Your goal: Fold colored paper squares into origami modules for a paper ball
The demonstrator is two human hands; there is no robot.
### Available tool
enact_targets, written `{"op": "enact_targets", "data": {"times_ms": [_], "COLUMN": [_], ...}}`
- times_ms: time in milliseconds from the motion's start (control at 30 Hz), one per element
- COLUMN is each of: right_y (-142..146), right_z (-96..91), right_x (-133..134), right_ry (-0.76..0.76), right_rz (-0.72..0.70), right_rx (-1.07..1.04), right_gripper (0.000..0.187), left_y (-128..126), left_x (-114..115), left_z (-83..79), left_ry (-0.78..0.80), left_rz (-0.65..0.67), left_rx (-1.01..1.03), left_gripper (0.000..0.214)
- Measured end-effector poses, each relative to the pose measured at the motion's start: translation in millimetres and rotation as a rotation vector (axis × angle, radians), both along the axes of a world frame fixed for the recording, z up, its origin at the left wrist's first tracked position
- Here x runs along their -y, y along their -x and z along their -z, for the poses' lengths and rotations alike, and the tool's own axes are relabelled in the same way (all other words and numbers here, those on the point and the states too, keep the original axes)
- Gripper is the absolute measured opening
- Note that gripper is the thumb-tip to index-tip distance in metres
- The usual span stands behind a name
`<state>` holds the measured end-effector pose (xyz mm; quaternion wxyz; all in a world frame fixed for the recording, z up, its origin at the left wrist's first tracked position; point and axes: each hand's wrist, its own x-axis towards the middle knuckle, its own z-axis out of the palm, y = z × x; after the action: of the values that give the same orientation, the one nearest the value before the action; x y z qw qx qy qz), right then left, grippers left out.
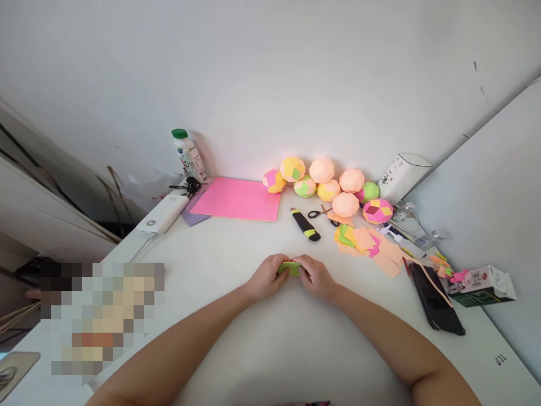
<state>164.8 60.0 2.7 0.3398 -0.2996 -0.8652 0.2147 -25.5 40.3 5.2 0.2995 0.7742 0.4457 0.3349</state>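
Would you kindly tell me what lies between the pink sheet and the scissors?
A utility knife lies between the pink sheet and the scissors, seen in the head view.

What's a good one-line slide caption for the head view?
Left hand and right hand hold green paper between them, with faceted paper balls beyond.

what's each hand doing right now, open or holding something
Left hand: closed, holding the left end of the green paper.
Right hand: closed, holding the right end of the same green paper.
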Motion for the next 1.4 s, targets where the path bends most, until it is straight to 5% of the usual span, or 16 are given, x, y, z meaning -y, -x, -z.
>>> {"op": "enact_targets", "data": {"times_ms": [1400], "right_y": [-0.3], "right_z": [2.1], "right_x": [-0.9], "right_ry": [0.035], "right_rz": [-0.005], "right_rx": [0.031], "right_gripper": [0.037], "left_y": [-0.3], "left_x": [0.1], "left_z": [0.0], "left_ry": [-0.057], "left_rz": [0.002], "left_rx": [-0.011], "left_gripper": [0.011]}}
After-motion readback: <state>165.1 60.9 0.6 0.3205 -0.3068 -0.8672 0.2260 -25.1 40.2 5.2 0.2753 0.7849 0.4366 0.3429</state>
